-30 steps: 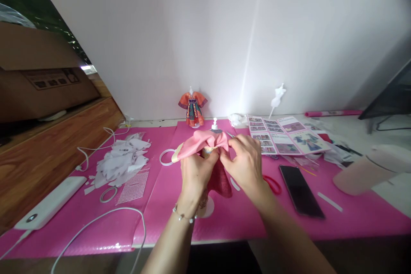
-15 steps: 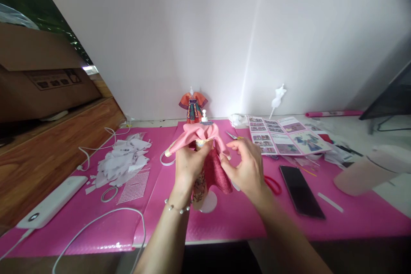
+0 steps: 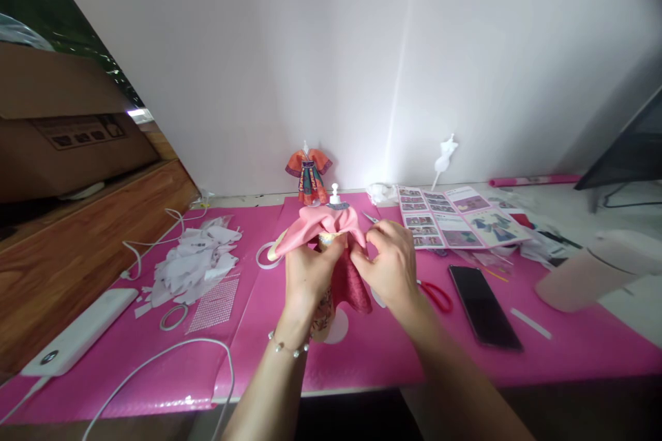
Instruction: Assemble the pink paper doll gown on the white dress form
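A small doll dress (image 3: 352, 286) with a pink top (image 3: 323, 222) and a dark pink, patterned skirt is on a white mini mannequin (image 3: 335, 194), whose neck shows above the collar. My left hand (image 3: 310, 272) is closed around the dress at the waist, its thumb pressed on the front. On the other side, my right hand (image 3: 385, 258) pinches the edge of the pink top between thumb and fingers. A round white base (image 3: 337, 327) shows below the skirt. My fingers hide much of the waist.
Left lie white scraps (image 3: 199, 255), a sheet of small beads (image 3: 213, 304), a tape roll (image 3: 174, 317) and a power bank (image 3: 80, 331) with cable. Right are red-handled scissors (image 3: 437, 296), a phone (image 3: 485, 306), an instruction sheet (image 3: 460, 217) and a cup (image 3: 574, 275). A dressed mannequin (image 3: 309, 172) stands behind.
My right hand has moved slightly left, and its fingers have closed onto the pink top's edge. The mannequin with the dress has shifted slightly down and right; my left hand keeps its hold.
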Tool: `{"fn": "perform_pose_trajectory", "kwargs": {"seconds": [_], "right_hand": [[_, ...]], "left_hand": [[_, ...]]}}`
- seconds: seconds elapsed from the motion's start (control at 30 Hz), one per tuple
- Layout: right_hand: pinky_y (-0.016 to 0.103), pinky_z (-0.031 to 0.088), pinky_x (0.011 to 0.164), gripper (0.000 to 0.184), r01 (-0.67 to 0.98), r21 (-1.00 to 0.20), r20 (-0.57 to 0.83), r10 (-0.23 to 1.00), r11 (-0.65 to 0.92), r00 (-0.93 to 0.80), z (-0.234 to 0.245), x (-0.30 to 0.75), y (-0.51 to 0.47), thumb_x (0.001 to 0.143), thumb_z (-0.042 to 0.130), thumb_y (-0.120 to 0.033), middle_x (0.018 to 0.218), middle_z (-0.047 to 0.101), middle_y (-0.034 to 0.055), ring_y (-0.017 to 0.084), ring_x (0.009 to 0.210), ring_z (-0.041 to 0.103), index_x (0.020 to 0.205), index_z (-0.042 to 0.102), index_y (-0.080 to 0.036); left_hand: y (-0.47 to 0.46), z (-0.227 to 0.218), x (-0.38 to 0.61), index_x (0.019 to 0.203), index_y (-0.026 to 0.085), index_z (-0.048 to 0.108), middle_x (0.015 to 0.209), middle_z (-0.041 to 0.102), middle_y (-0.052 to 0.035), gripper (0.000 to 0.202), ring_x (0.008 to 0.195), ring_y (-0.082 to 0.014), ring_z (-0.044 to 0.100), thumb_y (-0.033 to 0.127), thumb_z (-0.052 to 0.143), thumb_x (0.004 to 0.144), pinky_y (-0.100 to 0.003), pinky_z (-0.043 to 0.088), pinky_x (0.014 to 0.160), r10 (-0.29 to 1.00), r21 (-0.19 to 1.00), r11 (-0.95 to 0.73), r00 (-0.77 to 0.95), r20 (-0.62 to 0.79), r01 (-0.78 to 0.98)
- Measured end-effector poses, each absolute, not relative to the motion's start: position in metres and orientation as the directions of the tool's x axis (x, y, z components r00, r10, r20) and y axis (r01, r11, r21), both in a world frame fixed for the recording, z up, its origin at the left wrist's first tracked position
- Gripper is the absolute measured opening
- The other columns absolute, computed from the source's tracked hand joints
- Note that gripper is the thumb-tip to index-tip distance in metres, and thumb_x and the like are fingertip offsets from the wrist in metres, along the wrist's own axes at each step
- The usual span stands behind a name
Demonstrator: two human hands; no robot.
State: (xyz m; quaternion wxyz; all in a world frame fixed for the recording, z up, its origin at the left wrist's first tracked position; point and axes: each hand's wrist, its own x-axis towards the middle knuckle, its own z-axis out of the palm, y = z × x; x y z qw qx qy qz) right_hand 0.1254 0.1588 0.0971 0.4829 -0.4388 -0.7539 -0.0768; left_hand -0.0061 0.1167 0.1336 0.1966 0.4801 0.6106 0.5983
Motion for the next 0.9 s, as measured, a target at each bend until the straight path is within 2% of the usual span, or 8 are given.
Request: {"fn": "perform_pose_trajectory", "kwargs": {"seconds": [0.17, 0.33, 0.47, 0.63, 0.8, 0.9], "right_hand": [[0.035, 0.038, 0.078, 0.020, 0.728, -0.326, 0.790, 0.596, 0.603, -0.140, 0.098, 0.126, 0.160, 0.079, 0.064, -0.025, 0.073, 0.058, 0.0020, 0.020, 0.077, 0.055, 0.063, 0.055, -0.021], [0.035, 0.038, 0.076, 0.024, 0.704, -0.302, 0.810, 0.562, 0.643, -0.166, 0.101, 0.126, 0.163, 0.084, 0.060, -0.024, 0.070, 0.057, 0.0017, 0.020, 0.074, 0.053, 0.062, 0.052, -0.021], [0.035, 0.039, 0.075, 0.024, 0.685, -0.302, 0.812, 0.555, 0.663, -0.180, 0.101, 0.127, 0.163, 0.084, 0.060, -0.022, 0.070, 0.057, 0.0016, 0.019, 0.073, 0.053, 0.062, 0.052, -0.022], [0.034, 0.039, 0.075, 0.023, 0.697, -0.306, 0.801, 0.571, 0.649, -0.180, 0.096, 0.130, 0.160, 0.080, 0.062, -0.022, 0.068, 0.054, 0.0006, 0.019, 0.073, 0.052, 0.061, 0.051, -0.022], [0.033, 0.040, 0.075, 0.024, 0.686, -0.302, 0.807, 0.561, 0.662, -0.186, 0.092, 0.132, 0.161, 0.080, 0.060, -0.019, 0.068, 0.052, 0.0000, 0.018, 0.073, 0.052, 0.060, 0.048, -0.021], [0.034, 0.040, 0.076, 0.021, 0.678, -0.316, 0.798, 0.573, 0.663, -0.188, 0.088, 0.133, 0.161, 0.079, 0.061, -0.019, 0.069, 0.054, 0.0000, 0.018, 0.073, 0.053, 0.062, 0.050, -0.021]], "left_hand": [[0.115, 0.135, -0.004, 0.083, 0.017, 0.067, 0.081, 0.069, -0.0026, 0.016, 0.073, -0.0169, 0.063, 0.026, 0.074, 0.072, -0.027, 0.049, 0.064, 0.826, 0.926, -0.158, -0.467, 0.315, 0.344], [0.114, 0.136, -0.005, 0.085, 0.017, 0.069, 0.079, 0.069, -0.0032, 0.020, 0.068, -0.0171, 0.062, 0.027, 0.076, 0.070, -0.026, 0.047, 0.057, 0.829, 0.928, -0.180, -0.457, 0.322, 0.327], [0.115, 0.134, -0.007, 0.083, 0.018, 0.069, 0.082, 0.070, -0.0044, 0.017, 0.073, -0.0189, 0.064, 0.024, 0.076, 0.068, -0.028, 0.050, 0.062, 0.813, 0.919, -0.205, -0.465, 0.351, 0.336], [0.114, 0.135, -0.006, 0.084, 0.017, 0.068, 0.085, 0.070, -0.0051, 0.018, 0.076, -0.0195, 0.064, 0.025, 0.075, 0.070, -0.029, 0.052, 0.065, 0.817, 0.933, -0.169, -0.484, 0.314, 0.319], [0.114, 0.137, -0.005, 0.082, 0.017, 0.068, 0.078, 0.068, -0.0026, 0.016, 0.069, -0.0167, 0.062, 0.023, 0.075, 0.070, -0.026, 0.049, 0.059, 0.824, 0.936, -0.185, -0.472, 0.314, 0.300], [0.115, 0.136, -0.007, 0.076, 0.017, 0.067, 0.073, 0.067, -0.0019, 0.014, 0.064, -0.0159, 0.061, 0.024, 0.076, 0.068, -0.025, 0.048, 0.055, 0.829, 0.957, -0.154, -0.495, 0.260, 0.246]]}}
